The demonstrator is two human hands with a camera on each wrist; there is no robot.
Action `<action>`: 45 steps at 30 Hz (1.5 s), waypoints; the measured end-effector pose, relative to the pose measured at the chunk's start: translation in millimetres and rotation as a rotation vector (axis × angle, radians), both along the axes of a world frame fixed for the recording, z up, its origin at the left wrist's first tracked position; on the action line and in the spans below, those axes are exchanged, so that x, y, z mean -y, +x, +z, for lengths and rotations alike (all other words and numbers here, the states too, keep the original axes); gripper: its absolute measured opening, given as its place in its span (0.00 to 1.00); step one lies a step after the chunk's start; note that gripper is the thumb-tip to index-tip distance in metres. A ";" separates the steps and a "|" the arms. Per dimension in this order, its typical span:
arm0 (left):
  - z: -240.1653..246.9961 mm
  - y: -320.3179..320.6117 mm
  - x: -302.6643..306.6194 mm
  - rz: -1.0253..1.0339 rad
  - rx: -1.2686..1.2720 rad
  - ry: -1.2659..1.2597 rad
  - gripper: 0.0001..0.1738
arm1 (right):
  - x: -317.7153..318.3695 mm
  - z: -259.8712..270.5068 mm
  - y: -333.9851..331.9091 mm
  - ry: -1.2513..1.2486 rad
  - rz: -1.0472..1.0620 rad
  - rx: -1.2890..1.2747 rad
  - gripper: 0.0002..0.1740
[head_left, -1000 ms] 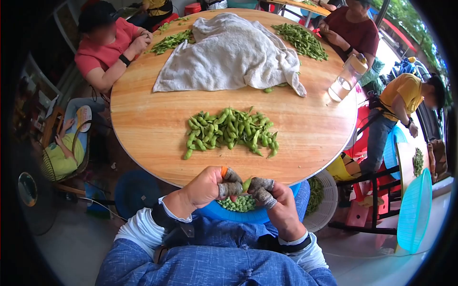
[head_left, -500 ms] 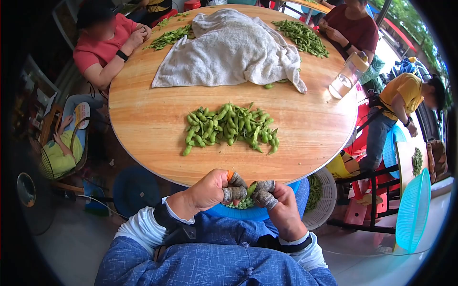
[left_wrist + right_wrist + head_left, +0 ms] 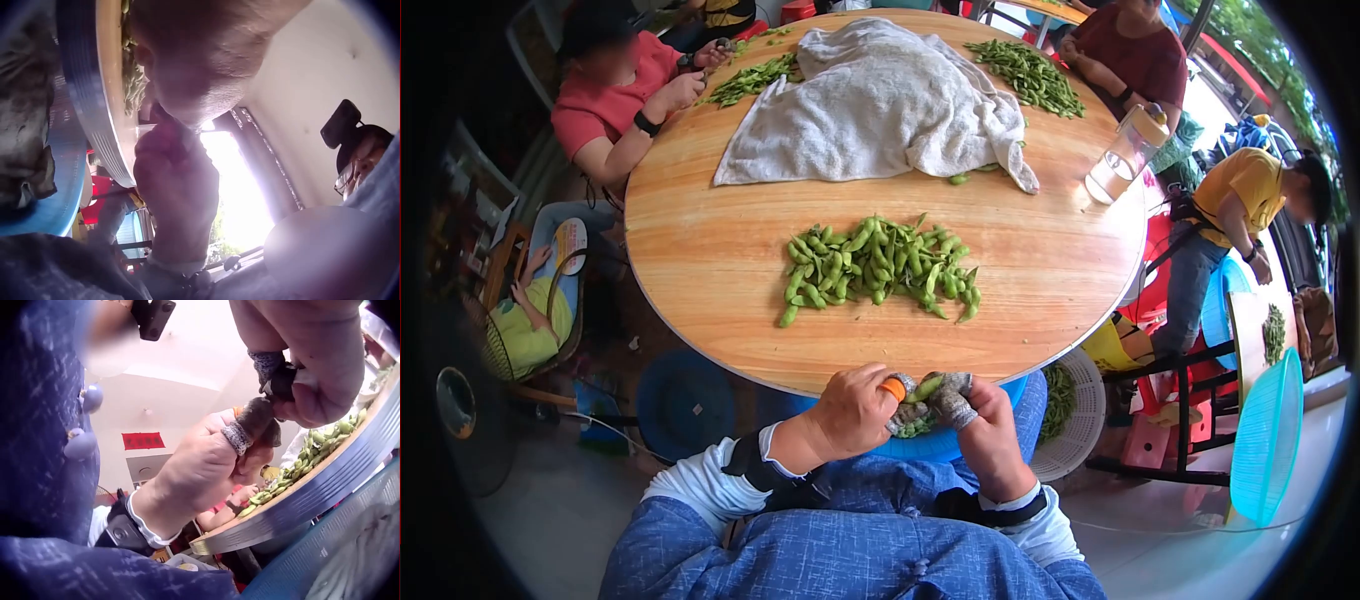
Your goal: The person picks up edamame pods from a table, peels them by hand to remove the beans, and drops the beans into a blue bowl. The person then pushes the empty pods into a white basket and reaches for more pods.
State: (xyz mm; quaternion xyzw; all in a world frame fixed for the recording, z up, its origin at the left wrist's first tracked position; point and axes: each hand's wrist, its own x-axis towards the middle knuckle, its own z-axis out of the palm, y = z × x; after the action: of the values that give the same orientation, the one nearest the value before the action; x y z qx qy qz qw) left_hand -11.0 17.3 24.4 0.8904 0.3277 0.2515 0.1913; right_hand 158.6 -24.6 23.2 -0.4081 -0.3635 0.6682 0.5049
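Over the table's near edge, my left hand (image 3: 848,412) and right hand (image 3: 992,440) meet fingertip to fingertip, with grey finger covers on thumbs and fingers. Between them a green edamame pod (image 3: 922,388) is pinched, slanting up toward the right. Below the hands sits a blue basin (image 3: 940,447) with shelled green beans (image 3: 916,428), partly covered by my fingers. A heap of edamame pods (image 3: 880,265) lies just beyond on the round table. In the right wrist view the covered fingertips touch; the left wrist view shows both hands, the pod hidden.
A white towel (image 3: 870,110) covers a mound mid-table. A water bottle (image 3: 1125,155) stands at the right edge. Other people sit around with pod piles (image 3: 1025,75). A white basket (image 3: 1080,420) is by my right knee, a dark blue basin (image 3: 687,405) at left on the floor.
My left hand has rolled over so its back faces up, and shifted slightly right toward the right hand. The pod remains between the fingertips, now lying at a flatter slant.
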 end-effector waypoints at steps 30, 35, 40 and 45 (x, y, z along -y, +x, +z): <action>-9.1 -7.9 1.1 -0.054 0.338 -0.846 0.06 | 5.6 -0.8 -8.1 0.420 0.012 0.648 0.08; -20.0 -6.3 5.6 0.030 0.346 -0.848 0.06 | 3.9 -3.0 -15.0 0.559 -0.067 0.777 0.09; -33.2 -2.7 9.9 0.049 0.470 -0.894 0.06 | 6.9 -9.2 -14.1 0.570 -0.076 0.820 0.09; -27.0 2.9 14.2 -0.009 0.468 -0.864 0.10 | 13.5 -4.4 -5.2 0.496 -0.062 0.763 0.10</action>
State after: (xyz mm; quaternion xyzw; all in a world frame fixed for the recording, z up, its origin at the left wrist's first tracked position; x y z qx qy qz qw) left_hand -8.1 3.1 -2.6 0.6507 0.3464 0.2852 0.6126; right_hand 153.4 -38.0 18.8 -0.5027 -0.6600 0.3474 0.4371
